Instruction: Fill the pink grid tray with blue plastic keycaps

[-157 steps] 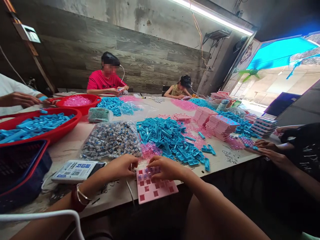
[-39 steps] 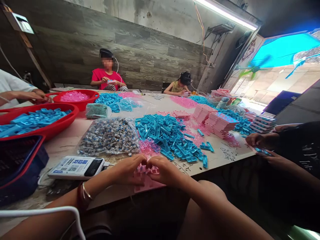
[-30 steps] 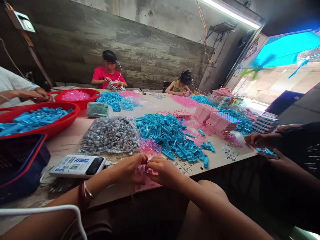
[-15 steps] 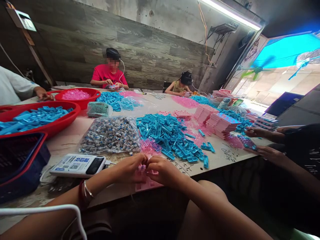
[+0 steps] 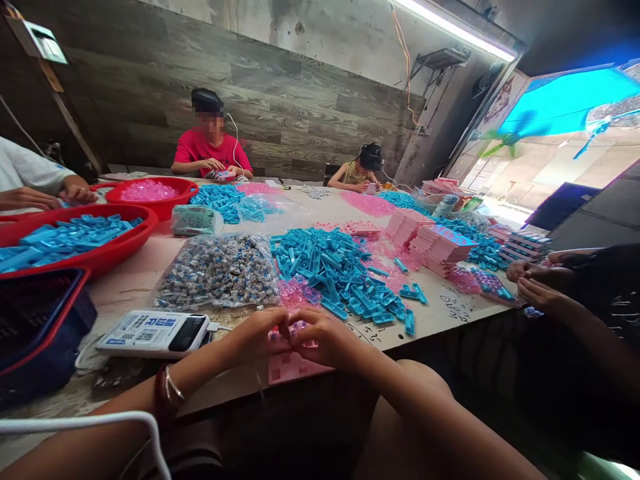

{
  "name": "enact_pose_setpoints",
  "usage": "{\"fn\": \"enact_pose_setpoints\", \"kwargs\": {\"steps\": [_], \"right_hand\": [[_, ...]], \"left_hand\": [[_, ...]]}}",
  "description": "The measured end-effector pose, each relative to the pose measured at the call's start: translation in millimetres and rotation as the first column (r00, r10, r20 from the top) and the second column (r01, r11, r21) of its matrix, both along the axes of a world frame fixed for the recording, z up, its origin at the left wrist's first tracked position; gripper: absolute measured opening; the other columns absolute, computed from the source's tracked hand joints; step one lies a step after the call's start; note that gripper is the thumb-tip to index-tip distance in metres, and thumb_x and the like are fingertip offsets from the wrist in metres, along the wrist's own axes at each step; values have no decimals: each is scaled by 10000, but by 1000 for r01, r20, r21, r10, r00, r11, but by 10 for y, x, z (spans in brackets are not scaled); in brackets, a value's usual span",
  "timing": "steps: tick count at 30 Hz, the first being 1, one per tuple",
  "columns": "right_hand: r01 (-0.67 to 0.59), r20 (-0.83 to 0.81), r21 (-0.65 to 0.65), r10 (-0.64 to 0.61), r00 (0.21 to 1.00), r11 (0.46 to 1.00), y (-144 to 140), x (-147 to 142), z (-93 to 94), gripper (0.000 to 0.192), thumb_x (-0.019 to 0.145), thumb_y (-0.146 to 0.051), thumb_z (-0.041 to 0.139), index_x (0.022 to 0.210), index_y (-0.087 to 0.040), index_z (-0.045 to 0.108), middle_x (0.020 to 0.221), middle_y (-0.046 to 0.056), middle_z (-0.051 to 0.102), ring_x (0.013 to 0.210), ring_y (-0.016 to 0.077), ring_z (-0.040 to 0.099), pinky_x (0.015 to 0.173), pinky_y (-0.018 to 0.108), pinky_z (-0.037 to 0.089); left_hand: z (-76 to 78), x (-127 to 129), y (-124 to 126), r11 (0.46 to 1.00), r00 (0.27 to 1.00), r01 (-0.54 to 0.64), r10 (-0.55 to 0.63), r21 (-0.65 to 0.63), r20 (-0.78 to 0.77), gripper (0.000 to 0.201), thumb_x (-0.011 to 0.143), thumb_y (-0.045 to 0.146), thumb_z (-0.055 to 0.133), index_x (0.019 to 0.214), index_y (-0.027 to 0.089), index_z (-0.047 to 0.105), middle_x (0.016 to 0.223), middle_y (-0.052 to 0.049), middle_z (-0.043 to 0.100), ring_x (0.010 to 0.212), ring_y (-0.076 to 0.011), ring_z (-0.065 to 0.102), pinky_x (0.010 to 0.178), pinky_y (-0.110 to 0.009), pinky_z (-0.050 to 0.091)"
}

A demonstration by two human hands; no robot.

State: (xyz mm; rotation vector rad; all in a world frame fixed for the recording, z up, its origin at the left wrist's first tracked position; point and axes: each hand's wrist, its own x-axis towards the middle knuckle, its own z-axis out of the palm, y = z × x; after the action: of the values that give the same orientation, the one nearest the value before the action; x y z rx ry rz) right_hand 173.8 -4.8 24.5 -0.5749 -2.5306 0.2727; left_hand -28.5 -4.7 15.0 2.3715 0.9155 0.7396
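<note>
My left hand [image 5: 261, 337] and my right hand [image 5: 326, 339] meet at the fingertips over a pink plastic plate [image 5: 295, 371] with square openings, lying at the table's front edge. Both hands are closed in a pinch; whatever sits between the fingers is too small and too hidden to name. Part of the plate disappears beneath my hands. Just beyond them lie clear pink plastic pieces [image 5: 296, 293] and a heap of blue plastic trays [image 5: 325, 263]. A clear bag of small grey, white and blue parts [image 5: 220, 272] rests to the left.
A white power bank [image 5: 150, 332] with a cable, a dark basket [image 5: 45, 333] and a red basin [image 5: 145, 230] of blue pieces are at left. Stacked pink plates [image 5: 440, 245] stand at right. Co-workers sit across the table, at far left and at right [image 5: 555, 287].
My hands stay over the pink plate, fingertips shifting slightly, and more of its front shows. The right-hand co-worker's hands have lifted off a plate and come together. The view has shifted slightly.
</note>
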Motion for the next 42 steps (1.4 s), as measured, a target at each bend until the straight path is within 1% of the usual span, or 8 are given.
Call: {"fn": "enact_pose_setpoints", "kwargs": {"steps": [4,13,18,22,32,36,39,42], "right_hand": [[-101,-88,-20,99,991,995,107,35,-121,48,781,-206,663,746,-187,689,1029,60,653,918,153,615,849,283,466],[-139,-98,68,145,985,988,178,52,-210,81,787,-233,659,721,-185,665,1041,75,658,1007,180,599,908,349,465],[-177,-109,140,193,975,974,181,68,-248,95,838,-205,612,765,-172,663,1031,82,666,1071,179,563,924,335,471],[-185,-87,188,204,975,965,178,78,-257,105,864,-212,586,824,-170,673,1027,81,669,1096,182,546,925,330,478],[-197,-87,184,216,973,963,179,101,-229,71,841,-210,613,829,-176,675,1061,91,653,1075,169,562,911,312,464],[-147,-120,105,159,980,984,153,76,-170,70,815,-224,638,779,-189,686,1085,87,633,1021,175,587,897,322,462],[-125,-96,-56,119,988,991,152,57,-114,33,784,-197,657,768,-187,684,1092,74,620,990,177,594,876,323,470],[-114,-126,-223,87,988,968,169,57,-72,52,785,-209,661,819,-170,670,1121,84,586,978,170,591,838,298,484]], "left_hand": [[-26,-8,19,999,1000,8,-9,-33,-14,195,700,201,712,741,172,523,740,31,598,672,-118,552,618,-212,387],[-49,-15,30,999,998,39,-39,3,-53,201,739,223,685,765,177,491,748,24,586,668,-123,556,612,-219,383],[-147,-30,13,999,998,29,-26,-46,53,273,759,243,651,865,201,403,808,9,598,713,-142,592,641,-241,431],[-205,-17,-8,1000,995,21,-20,-14,101,291,771,252,628,889,213,365,789,17,589,692,-140,587,621,-240,433],[-68,64,-90,997,997,-73,72,-34,-24,293,731,180,620,853,213,356,760,19,566,655,-151,571,581,-244,401],[-36,6,-22,997,1000,-24,24,-73,0,320,727,183,655,857,212,364,772,13,615,683,-157,595,615,-250,414],[-8,-65,51,979,992,118,-108,-167,65,326,747,207,651,924,209,377,833,6,641,744,-148,613,676,-256,443],[17,-103,79,985,991,130,-127,-116,33,290,765,221,612,984,190,425,917,-31,586,794,-151,572,705,-275,459]]}}
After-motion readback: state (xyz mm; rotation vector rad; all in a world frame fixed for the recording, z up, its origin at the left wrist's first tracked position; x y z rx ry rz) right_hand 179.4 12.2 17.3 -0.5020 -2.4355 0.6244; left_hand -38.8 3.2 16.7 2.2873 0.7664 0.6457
